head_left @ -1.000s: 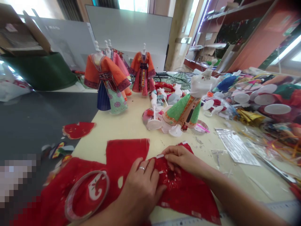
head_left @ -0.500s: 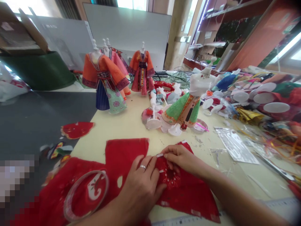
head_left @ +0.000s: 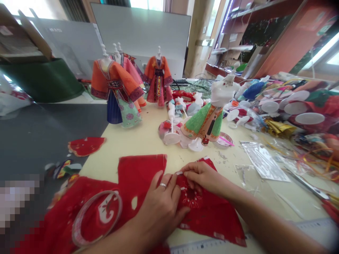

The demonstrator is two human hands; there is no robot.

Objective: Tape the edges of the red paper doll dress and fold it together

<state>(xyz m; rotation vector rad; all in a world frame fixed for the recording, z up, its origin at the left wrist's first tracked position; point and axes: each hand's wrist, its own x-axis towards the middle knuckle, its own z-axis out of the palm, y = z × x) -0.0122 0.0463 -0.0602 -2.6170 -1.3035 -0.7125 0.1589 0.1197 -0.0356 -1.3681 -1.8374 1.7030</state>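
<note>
**Fan-shaped red cloth with a ring of white petal marks (head_left: 214, 218) lies beneath both hands**

We see the cloth flat on the pale yellow tabletop (head_left: 100, 155), directly under the fingers of the left hand (head_left: 164, 201) and the right hand (head_left: 201, 176). The relation that matters, in our judgement, is at its far edge, where a small white strip (head_left: 180, 173) sits between the two sets of fingertips. The strip is just beyond the left fingertips and at the right thumb and forefinger, so the right hand looks the nearer. The cloth's longest visible stretch slants from that strip towards us, passing beneath the right wrist to a corner at the near right; the left hand hides part of its outline.

Our right hand is narrowed to a pinch on the cloth's edge by the strip. Our left hand, wearing a plain silver ring (head_left: 163, 185), lies over the cloth with fingers extended and thumb apart, gripping nothing that we can see.

Left of the left hand we find a squarish red cloth panel (head_left: 140, 173) and a clear round plastic hoop (head_left: 76, 225). Well to the right of the right hand lie metal-bladed scissors (head_left: 308, 183).
</note>
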